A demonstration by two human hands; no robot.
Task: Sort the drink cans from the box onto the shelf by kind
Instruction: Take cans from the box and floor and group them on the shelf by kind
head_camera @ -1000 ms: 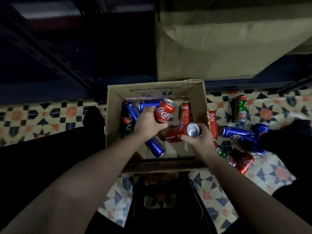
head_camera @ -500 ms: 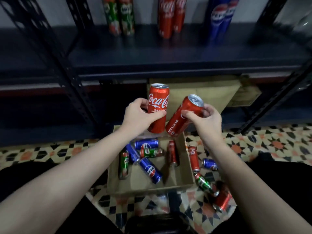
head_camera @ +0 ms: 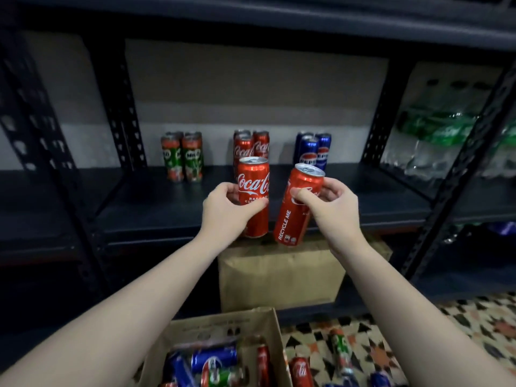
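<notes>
My left hand grips an upright red Coca-Cola can. In my right hand is a second red Coca-Cola can, tilted with its top to the right. Both cans hover at the front edge of the dark shelf. At the back of the shelf stand three groups: green Milo cans on the left, red Coca-Cola cans in the middle, blue Pepsi cans on the right. The open cardboard box below holds several mixed cans.
A closed cardboard box sits on the lower shelf behind my hands. Several loose cans lie on the patterned floor tiles right of the open box. Perforated black uprights frame the shelf bay. Wrapped green bottles fill the bay at right.
Both hands lifted a red can each out of the box and carried them up to the shelf's front edge. My view rose from the box to the shelf.
</notes>
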